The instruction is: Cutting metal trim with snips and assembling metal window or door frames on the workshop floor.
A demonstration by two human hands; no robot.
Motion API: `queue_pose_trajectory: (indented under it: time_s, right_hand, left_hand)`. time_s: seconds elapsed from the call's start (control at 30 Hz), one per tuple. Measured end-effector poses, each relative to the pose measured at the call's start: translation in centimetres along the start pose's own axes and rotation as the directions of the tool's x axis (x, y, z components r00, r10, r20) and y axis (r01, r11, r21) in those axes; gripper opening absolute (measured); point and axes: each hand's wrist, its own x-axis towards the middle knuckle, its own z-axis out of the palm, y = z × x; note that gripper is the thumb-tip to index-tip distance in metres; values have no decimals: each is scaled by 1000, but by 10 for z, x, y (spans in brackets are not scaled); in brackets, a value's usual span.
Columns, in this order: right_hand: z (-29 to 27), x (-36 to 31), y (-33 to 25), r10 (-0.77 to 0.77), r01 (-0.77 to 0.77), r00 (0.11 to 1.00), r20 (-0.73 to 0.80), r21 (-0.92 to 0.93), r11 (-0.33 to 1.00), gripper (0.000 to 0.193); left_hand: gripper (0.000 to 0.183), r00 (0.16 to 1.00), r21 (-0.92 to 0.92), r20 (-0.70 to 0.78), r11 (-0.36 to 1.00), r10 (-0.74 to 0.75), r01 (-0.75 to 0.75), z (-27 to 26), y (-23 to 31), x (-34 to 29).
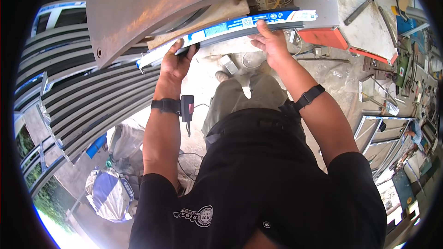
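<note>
A long aluminium profile (217, 31) with blue and white protective film is held up in front of me, running from lower left to upper right. Near its left end, my left hand (175, 63) is closed on it, thumb over the top and fingers beneath. Farther along, my right hand (271, 42) grips the lower edge with the thumb on the film side, its fingers partly curled below. Just behind the profile is a large rusty brown metal machine part (152, 16), with a pale board edge (159, 40) under it. Whether the profile rests on that edge I cannot tell.
Many long dark profiles (97, 110) lie stacked at the left. A white sack (108, 196) sits below them. To the right stands a white and red machine housing (330, 39); beyond are a metal frame (362, 127), scattered tools and another person (416, 134).
</note>
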Motion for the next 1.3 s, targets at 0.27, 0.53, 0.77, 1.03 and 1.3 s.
queue_pose_trajectory:
  time_s: [0.27, 0.53, 0.77, 1.03, 1.3]
  right_hand:
    - [-17, -4, -19, 31, -35, 989, -146, -24, 999, 92]
    - [-56, 14, -46, -69, 77, 923, -379, 8, 997, 82]
    - [-41, 8, -58, -53, 57, 947, -316, 5, 998, 46]
    - [-41, 6, -57, -39, 46, 954, -299, 17, 999, 47]
    - [-40, -2, -43, -20, 28, 944, -330, 20, 999, 39]
  left_hand:
    - [36, 999, 151, 41, 988, -26, 19, -6, -6, 1]
    - [40, 1000, 127, 19, 992, -11, 9, -18, 0, -1]
    - [43, 986, 67, -103, 990, 132, -126, -37, 25, -1]
    - [39, 975, -21, -150, 985, 165, -170, -34, 36, 0]
    - [30, 969, 38, -156, 981, 192, -188, -28, 52, 10]
